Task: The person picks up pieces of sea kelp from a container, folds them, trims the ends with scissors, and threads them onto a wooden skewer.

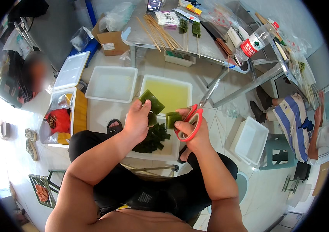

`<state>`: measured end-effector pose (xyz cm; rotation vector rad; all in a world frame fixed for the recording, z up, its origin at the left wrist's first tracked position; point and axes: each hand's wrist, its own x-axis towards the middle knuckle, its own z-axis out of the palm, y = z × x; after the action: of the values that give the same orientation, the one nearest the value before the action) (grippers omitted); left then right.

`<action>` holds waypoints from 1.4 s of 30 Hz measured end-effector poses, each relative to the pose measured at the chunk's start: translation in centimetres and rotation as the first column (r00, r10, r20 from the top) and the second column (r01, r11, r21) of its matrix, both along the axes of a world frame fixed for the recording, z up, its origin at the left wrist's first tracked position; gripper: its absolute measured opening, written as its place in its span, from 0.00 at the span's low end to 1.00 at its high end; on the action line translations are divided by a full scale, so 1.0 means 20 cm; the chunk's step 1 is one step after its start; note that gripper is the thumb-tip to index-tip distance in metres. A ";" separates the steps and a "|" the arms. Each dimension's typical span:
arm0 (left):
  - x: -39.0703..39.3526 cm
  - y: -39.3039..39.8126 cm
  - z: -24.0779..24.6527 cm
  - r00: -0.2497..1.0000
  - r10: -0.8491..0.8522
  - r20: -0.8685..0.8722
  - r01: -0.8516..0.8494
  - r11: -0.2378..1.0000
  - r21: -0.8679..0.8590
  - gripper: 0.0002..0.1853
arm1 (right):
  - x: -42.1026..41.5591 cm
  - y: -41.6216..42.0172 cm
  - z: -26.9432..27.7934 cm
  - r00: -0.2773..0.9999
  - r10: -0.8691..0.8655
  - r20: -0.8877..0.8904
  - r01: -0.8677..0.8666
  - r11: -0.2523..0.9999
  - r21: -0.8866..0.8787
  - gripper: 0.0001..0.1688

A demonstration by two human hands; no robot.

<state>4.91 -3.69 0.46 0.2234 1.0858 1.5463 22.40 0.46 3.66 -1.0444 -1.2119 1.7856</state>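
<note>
My left hand (137,120) grips dark green sheets (153,101), probably kelp, between thumb and fingers. Close on its right, my right hand (193,127) pinches a small folded green piece (172,119) while its fingers also hold red-handled scissors (200,105), the blades pointing up and away to the right. Below both hands, a white plastic tray (173,150) between my legs bears a pile of cut dark green pieces (154,140). Just beyond lies another white tray with yellowish liquid (168,90).
A pale tray (110,84) stands at the left, near an open foam box (79,113). Ahead, a metal table (141,32) bears bamboo skewers (160,32), skewered green pieces (196,29) and a plastic bottle (254,43). White tubs (250,140) and a seated person (298,124) are at the right.
</note>
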 end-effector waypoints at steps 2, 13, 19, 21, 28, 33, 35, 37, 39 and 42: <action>0.01 0.00 0.00 1.000 0.008 -0.004 -0.008 0.999 -0.036 0.09 | -0.01 -0.03 0.03 0.998 0.060 0.029 -0.057 0.995 -0.081 0.17; 0.03 -0.01 0.05 0.992 0.009 0.123 -0.020 0.995 0.095 0.12 | -0.11 -0.02 -0.04 0.997 -0.055 0.046 0.061 0.988 -0.144 0.12; 0.08 0.01 0.02 0.997 0.038 0.061 -0.049 0.980 0.191 0.13 | -0.21 -0.01 -0.18 0.972 -0.168 0.163 0.144 0.978 0.149 0.12; 0.07 0.03 0.05 0.994 0.056 0.091 -0.074 0.973 0.219 0.13 | -0.27 0.00 -0.20 0.957 -0.247 0.153 0.204 0.946 0.250 0.14; -0.12 0.17 0.16 0.962 0.253 0.101 -0.270 0.937 0.221 0.11 | -0.41 0.17 -0.02 0.969 -0.035 0.243 -0.024 0.972 0.236 0.16; -0.45 0.30 0.14 0.851 0.431 -0.298 -0.365 0.896 0.254 0.07 | -0.65 0.60 0.04 0.985 -0.041 0.167 -0.002 0.968 0.250 0.15; -0.55 0.31 0.11 0.889 0.334 -0.312 -0.307 0.942 0.133 0.06 | -0.83 0.84 0.04 0.976 -0.034 0.215 -0.043 0.938 0.344 0.13; -0.55 0.31 0.10 0.940 0.261 -0.219 -0.255 0.965 0.058 0.07 | -0.99 1.03 0.07 0.936 0.000 0.353 -0.123 0.937 0.326 0.11; -0.56 0.30 0.10 0.948 0.258 -0.184 -0.254 0.966 0.048 0.05 | -1.15 1.17 0.06 0.898 0.007 0.441 -0.154 0.942 0.299 0.11; -0.55 0.28 0.14 0.974 0.193 -0.118 -0.188 0.981 0.058 0.08 | -1.28 1.43 -0.03 0.826 0.017 0.563 -0.197 0.945 0.260 0.13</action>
<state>-6.03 1.97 3.34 0.2548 1.1965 1.7495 -3.25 29.06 3.08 -1.3762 -1.8706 1.3312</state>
